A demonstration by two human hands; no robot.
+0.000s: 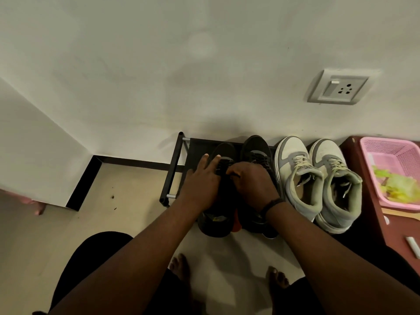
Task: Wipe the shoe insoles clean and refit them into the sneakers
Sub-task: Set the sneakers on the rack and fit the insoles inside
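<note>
Two black sneakers stand side by side on a low black shoe rack (173, 164). My left hand (201, 180) lies on the left black sneaker (216, 221), fingers spread over its laces and side. My right hand (251, 181) curls over the tongue area between that shoe and the right black sneaker (255, 148); what its fingers pinch is hidden. A red-orange edge (236, 223), perhaps an insole, shows between the two heels. No cloth is in view.
A pair of white and grey sneakers (318, 183) stands to the right on the rack. A maroon cabinet (363, 201) at far right carries a pink basket (393, 162) with yellow-green contents. A wall socket (341, 88) sits above. My bare feet (227, 271) rest on the tiled floor.
</note>
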